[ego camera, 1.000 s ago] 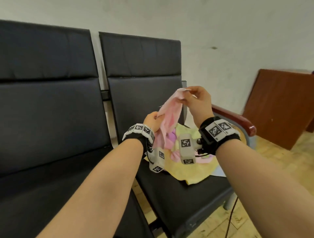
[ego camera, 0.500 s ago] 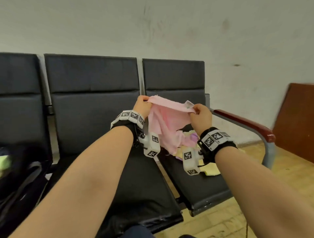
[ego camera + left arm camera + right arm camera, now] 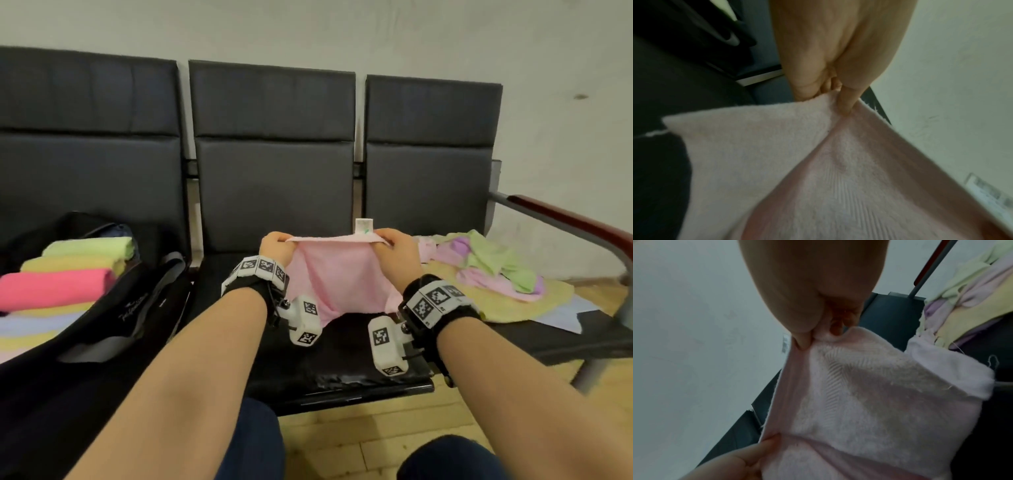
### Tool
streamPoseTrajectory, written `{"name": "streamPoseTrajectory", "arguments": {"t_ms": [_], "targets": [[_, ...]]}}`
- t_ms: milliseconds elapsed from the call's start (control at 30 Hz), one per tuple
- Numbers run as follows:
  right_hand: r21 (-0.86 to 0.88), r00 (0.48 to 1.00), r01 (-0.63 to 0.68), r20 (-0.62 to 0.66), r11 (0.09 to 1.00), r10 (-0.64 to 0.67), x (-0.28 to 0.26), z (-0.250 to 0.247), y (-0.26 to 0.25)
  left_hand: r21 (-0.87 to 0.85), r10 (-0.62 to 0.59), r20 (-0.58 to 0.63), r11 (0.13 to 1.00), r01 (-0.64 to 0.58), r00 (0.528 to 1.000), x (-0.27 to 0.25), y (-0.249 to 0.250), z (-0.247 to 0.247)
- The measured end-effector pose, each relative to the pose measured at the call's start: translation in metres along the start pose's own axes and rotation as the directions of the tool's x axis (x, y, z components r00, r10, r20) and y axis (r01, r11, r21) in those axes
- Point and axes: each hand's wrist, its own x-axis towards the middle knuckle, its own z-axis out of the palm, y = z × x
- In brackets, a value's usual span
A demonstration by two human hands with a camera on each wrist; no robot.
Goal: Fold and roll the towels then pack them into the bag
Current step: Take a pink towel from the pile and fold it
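A pale pink towel (image 3: 339, 281) hangs stretched between my two hands above the middle black seat (image 3: 342, 363). My left hand (image 3: 275, 245) pinches its upper left corner, thumb on the cloth (image 3: 845, 104). My right hand (image 3: 397, 245) pinches the upper right corner (image 3: 818, 335), where a white label (image 3: 363, 226) sticks up. The towel's lower edge droops toward the seat. On the left seat an open black bag (image 3: 113, 318) holds rolled towels: green (image 3: 92, 247), yellow (image 3: 68, 263) and bright pink (image 3: 54, 289). A heap of loose towels (image 3: 493, 270) lies on the right seat.
Three black padded chairs stand in a row against a pale wall. A red-topped metal armrest (image 3: 575, 222) closes off the right end. A wooden floor (image 3: 359, 445) lies below, and my knees (image 3: 445, 459) sit at the bottom edge.
My view has swung left and down, bringing the bag into sight. Both hands have carried the pink towel from the right seat to above the middle seat and drawn its top edge out taut.
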Motion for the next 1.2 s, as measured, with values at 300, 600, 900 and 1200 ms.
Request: {"name": "streamPoseTrajectory", "arguments": {"t_ms": [300, 600, 900, 1200], "targets": [[-0.034, 0.983, -0.108, 0.147, 0.994, 0.112, -0.01, 0.057, 0.03, -0.214, -0.099, 0.182, 0.967, 0.137, 0.978, -0.008, -0.061, 0.009], [0.073, 0.967, -0.099, 0.242, 0.992, 0.079, -0.019, 0.081, 0.05, -0.194, 0.157, 0.475, 0.978, -0.071, 0.866, -0.027, -0.054, 0.01], [0.078, 0.973, -0.059, 0.229, 0.995, 0.04, -0.019, 0.085, 0.062, -0.11, 0.174, 0.408, 0.984, -0.141, 0.896, -0.025, -0.073, 0.01], [0.172, 0.977, -0.15, 0.175, 0.974, 0.12, -0.021, 0.063, 0.061, -0.194, 0.051, 0.404, 0.981, 0.031, 0.913, -0.031, -0.075, 0.01]]}}
